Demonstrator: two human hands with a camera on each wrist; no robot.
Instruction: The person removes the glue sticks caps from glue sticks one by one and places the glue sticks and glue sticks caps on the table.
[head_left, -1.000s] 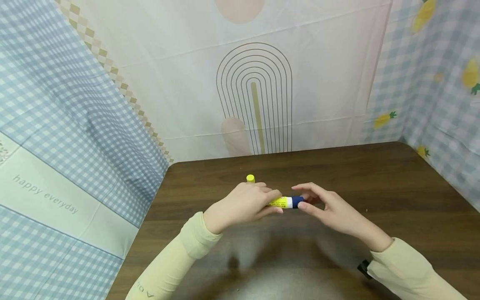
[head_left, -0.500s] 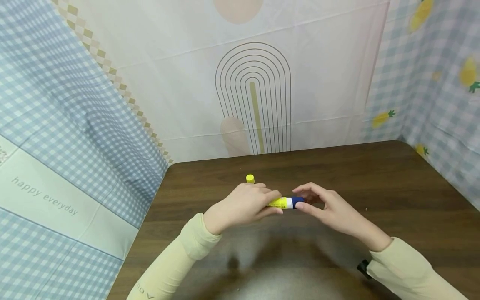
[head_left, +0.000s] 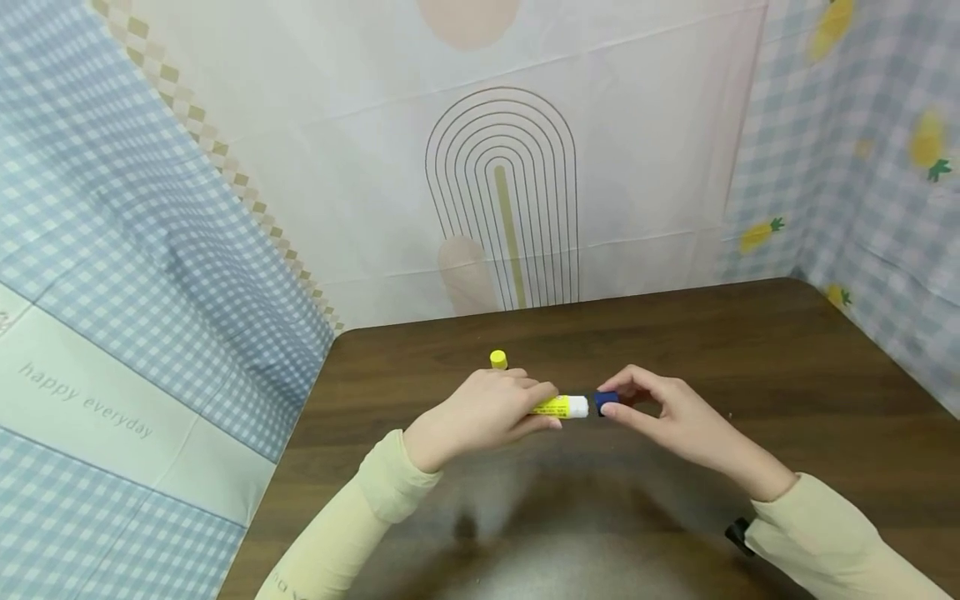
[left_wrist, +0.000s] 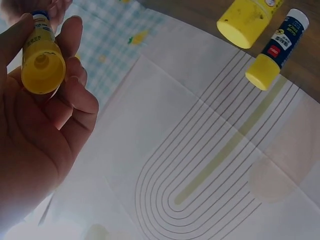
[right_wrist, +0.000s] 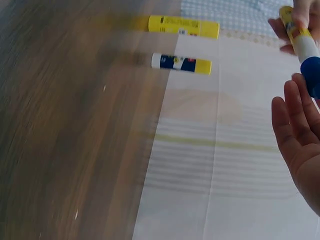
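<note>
Head: glue stick tip [head_left: 578, 407], left wrist: base [left_wrist: 43, 70]

Blue cap [right_wrist: 311, 75] cropped in right wrist view, tube lettering [head_left: 555, 407] illegible

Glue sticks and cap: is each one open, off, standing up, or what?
Yellow glue stick with white end: uncapped, held sideways in the left hand.
Round dark blue cap: off, pinched in the right hand.
Dark blue tube with yellow end: upright, yellow end up.
Yellow printed cylinder: upright.
</note>
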